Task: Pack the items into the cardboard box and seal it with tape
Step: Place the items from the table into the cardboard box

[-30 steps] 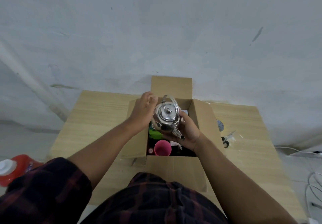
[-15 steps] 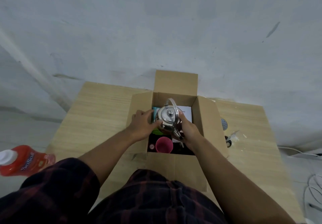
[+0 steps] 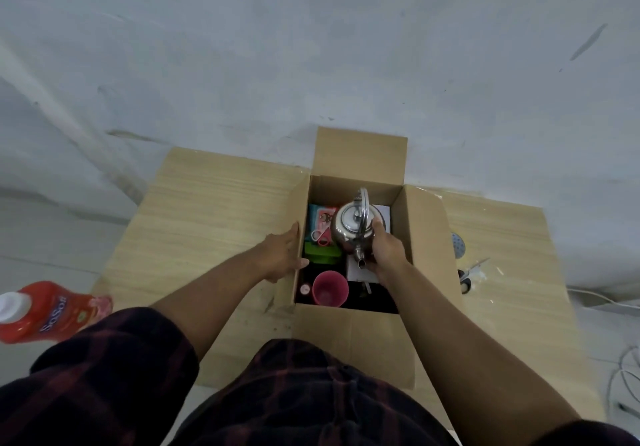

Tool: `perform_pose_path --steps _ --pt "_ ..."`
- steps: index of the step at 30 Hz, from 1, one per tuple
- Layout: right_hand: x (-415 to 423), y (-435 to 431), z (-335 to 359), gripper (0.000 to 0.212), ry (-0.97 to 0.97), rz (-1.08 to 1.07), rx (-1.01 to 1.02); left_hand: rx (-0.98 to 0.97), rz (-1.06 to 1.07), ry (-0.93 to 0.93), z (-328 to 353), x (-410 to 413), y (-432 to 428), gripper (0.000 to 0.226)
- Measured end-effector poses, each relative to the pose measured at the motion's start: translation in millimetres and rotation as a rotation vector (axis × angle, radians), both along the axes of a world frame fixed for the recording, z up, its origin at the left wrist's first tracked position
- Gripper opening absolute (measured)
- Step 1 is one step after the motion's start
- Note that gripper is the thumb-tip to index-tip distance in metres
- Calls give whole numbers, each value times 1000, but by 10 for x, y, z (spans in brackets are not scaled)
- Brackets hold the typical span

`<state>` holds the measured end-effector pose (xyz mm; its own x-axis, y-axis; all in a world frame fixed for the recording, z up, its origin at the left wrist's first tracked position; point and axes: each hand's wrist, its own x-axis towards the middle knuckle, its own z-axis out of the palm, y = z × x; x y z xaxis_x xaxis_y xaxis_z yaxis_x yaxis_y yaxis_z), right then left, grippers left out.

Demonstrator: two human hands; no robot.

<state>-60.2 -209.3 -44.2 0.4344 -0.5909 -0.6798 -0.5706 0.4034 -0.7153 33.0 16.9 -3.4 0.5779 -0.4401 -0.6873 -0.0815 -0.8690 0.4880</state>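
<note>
An open cardboard box (image 3: 426, 237) stands on the wooden table (image 3: 207, 217), its flaps spread out. My right hand (image 3: 386, 249) reaches into the box and grips a shiny steel kettle (image 3: 351, 227) by its right side, spout toward me. My left hand (image 3: 282, 255) rests on the outside of the box's left wall, thumb over the rim. Inside lie a pink cup (image 3: 329, 289), a green item (image 3: 320, 253), a teal and pink packet (image 3: 320, 218) and white paper (image 3: 360, 267).
A red bottle with a white cap (image 3: 45, 310) sits off the table's left side. Right of the box lie a small metal strainer (image 3: 458, 244) and a dark tape-like item (image 3: 465, 281). White cables (image 3: 623, 376) trail at the far right.
The kettle has gone down from above the box into it. My left hand let go of the kettle and moved out to the box's left wall.
</note>
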Motion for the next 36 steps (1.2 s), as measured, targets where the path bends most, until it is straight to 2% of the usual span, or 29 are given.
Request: perform_pose_path --steps 8,12,16,23,29,33,36 --pt "397 163 -250 73 123 269 -80 69 -69 -79 -62 9 -56 104" --pt "546 115 -311 83 221 406 -259 53 -59 -74 -44 -8 -55 101" --pt "635 -39 -353 81 273 559 -409 56 -35 -72 -42 -8 -79 100" --pt "607 -143 -393 70 192 635 -434 54 9 -75 -91 -7 -63 102" --pt "572 -133 -326 67 23 517 -345 56 9 -88 -63 -30 -74 100" --pt "587 -140 -222 57 99 629 -556 48 24 -93 -67 -38 -59 101" --pt "585 -59 -72 48 -71 498 -570 39 1 -91 -51 -39 -61 101"
